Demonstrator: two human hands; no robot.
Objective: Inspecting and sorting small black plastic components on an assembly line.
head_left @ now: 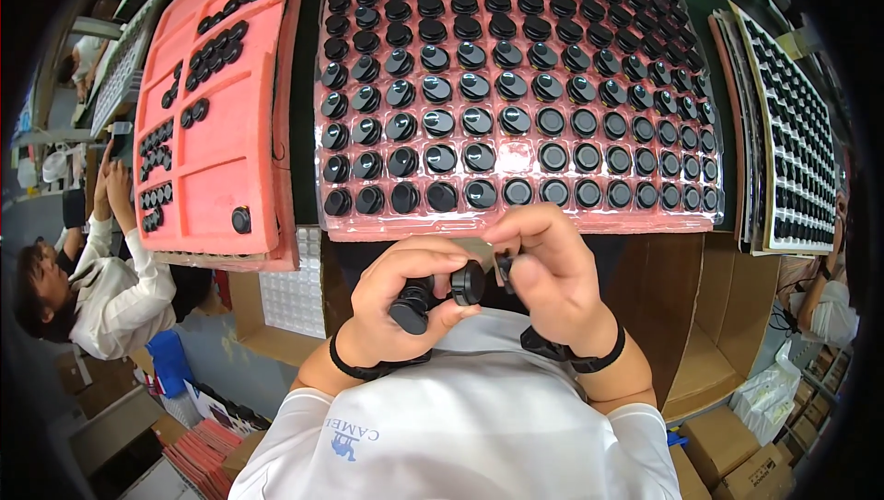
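Dark green bench [305,159] carries a clear pocketed tray [387,222], largely filled with black round parts [474,87]; front-right ones show flat grey faces, others glossy tilted ones, and one second-row pocket [514,157] shows only pink. Left hand [379,296] grips a stack of black pieces [411,308] and pinches a black disc [468,284], before the tray's front edge. Right hand [564,290] pinches a small dark piece [505,266], kind unclear. Judged part done: held pieces are outside the tray.

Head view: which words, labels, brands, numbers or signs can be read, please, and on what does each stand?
White shirt: blue lettering beside a blue emblem; wording not copied here.
Lower-right box: dark print, too small to read surely.
Held black piece: no readable print.
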